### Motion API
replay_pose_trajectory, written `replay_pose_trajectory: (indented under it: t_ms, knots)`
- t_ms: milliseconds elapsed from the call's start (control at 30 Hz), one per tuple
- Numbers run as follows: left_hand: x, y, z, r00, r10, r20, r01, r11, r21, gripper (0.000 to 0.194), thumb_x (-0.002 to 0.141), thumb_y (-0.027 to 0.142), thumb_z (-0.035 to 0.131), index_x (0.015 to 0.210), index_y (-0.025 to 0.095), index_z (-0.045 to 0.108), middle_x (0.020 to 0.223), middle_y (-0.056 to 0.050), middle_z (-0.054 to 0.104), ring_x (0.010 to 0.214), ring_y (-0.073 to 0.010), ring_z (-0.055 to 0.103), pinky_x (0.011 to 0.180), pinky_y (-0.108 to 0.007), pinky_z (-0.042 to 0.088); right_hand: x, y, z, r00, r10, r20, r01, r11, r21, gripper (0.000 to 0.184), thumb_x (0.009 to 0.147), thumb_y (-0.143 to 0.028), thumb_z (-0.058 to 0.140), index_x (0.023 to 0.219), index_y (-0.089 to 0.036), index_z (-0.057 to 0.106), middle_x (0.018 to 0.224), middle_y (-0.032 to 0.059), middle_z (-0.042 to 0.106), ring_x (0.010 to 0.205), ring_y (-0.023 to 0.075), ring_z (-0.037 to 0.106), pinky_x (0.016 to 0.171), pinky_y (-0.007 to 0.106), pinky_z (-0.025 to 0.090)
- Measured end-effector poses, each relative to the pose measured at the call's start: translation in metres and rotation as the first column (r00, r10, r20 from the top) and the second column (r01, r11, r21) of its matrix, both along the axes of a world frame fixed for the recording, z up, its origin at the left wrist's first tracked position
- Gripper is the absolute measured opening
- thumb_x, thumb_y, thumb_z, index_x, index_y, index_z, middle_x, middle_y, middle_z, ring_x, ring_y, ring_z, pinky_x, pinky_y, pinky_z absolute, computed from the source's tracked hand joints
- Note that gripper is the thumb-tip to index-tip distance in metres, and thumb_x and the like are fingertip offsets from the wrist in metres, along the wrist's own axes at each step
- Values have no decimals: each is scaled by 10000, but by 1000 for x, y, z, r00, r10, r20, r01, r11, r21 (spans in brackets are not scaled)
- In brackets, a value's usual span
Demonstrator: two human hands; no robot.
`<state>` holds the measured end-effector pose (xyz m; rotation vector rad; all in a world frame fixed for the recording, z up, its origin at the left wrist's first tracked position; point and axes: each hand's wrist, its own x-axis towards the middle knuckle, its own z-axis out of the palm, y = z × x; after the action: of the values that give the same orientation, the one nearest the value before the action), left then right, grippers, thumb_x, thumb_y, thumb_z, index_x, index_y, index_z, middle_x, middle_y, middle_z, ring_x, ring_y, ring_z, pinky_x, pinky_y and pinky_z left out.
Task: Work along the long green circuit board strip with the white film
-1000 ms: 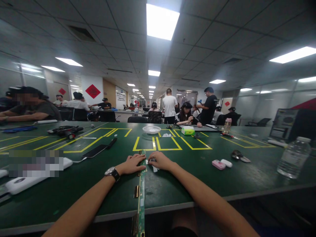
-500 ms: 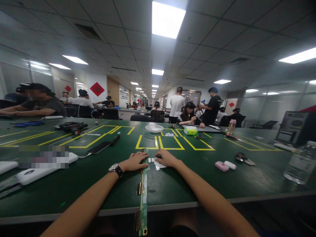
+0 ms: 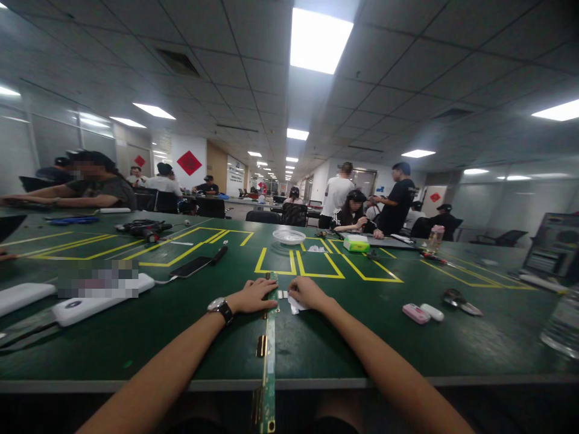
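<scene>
A long, narrow green circuit board (image 3: 270,343) lies lengthwise before me, its near end sticking out past the table edge. Coppery flexible tabs (image 3: 261,346) stick out from its left side. My left hand (image 3: 253,296), a watch on its wrist, holds the board's far part against the table with fingers and thumb. Just right of the board, my right hand (image 3: 310,293) is closed on a crumpled white tissue (image 3: 296,304), its fingertips partly hidden. A small white connector piece (image 3: 283,295) shows between the board and these fingers.
A clear round dish (image 3: 289,236) stands beyond my hands on the green table (image 3: 335,355). To the left lie a phone (image 3: 192,266) and a white power strip (image 3: 104,299). On the right are a pink case (image 3: 416,313) and a water bottle (image 3: 561,328). Other people sit and stand farther back.
The view has turned slightly left, so everything sits farther right in the picture. Both hands keep nearly the same place at the board, the right one still with the tissue.
</scene>
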<state>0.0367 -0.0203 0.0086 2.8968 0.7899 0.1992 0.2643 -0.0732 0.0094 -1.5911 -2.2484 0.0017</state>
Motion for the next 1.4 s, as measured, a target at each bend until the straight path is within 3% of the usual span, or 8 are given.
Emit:
replay_pose_trajectory:
  t_ms: [567,933,1000,1067,1200,1300,1400]
  knots:
    - [0,4,-3,1000,-14,22,14,999,-29,664,888,666,340,1436,292,311,1494,-68,278,1331,-322,236,1011,-504,207,-1,0,0,980,19,-197,-39,995,-94,108,754,-126,596,812,-140,686,747,27,659,668,121,560,606,200,394]
    - [1,-2,1,1000,7,3,-6,999,-40,646,890,650,350,1433,301,316,1503,-58,259,1337,-321,234,1012,-501,214,1,3,-3,985,-5,-170,-14,994,-110,120,785,-154,606,887,-146,669,796,37,651,718,134,577,654,218,421]
    - [1,-4,3,1000,11,4,-11,999,-44,651,891,648,352,1438,298,303,1504,-59,255,1339,-319,237,1018,-497,210,3,2,-1,988,40,-146,-47,998,-47,219,772,-161,628,990,-154,648,878,53,653,780,150,587,708,241,439]
    - [0,-6,5,1000,16,7,-16,999,-49,673,889,643,363,1450,283,272,1494,-71,278,1338,-313,248,1025,-491,210,3,-1,3,979,177,-105,-173,984,49,317,768,-127,618,1082,-170,623,1028,79,639,929,175,584,829,281,436]
    - [0,-6,7,996,63,69,-56,994,-97,662,936,618,241,1474,236,189,1480,-100,299,1338,-289,268,1034,-467,229,-6,-8,8,882,471,14,-470,878,96,438,758,16,470,1104,-195,635,1210,67,598,1145,173,514,991,309,361]
    - [-1,-2,5,983,112,144,-95,988,-120,635,957,588,167,1478,225,166,1499,-102,253,1344,-286,260,1037,-459,245,-12,-7,6,854,517,61,-520,853,44,507,740,43,413,1129,-197,631,1189,51,621,1120,149,537,981,282,376]
    - [-2,1,4,967,150,203,-137,988,-76,604,961,551,191,1471,227,192,1493,-97,269,1335,-294,268,1027,-474,263,-3,-1,4,898,429,95,-434,901,32,483,762,14,422,1131,-211,638,1178,42,634,1102,150,551,971,278,383]
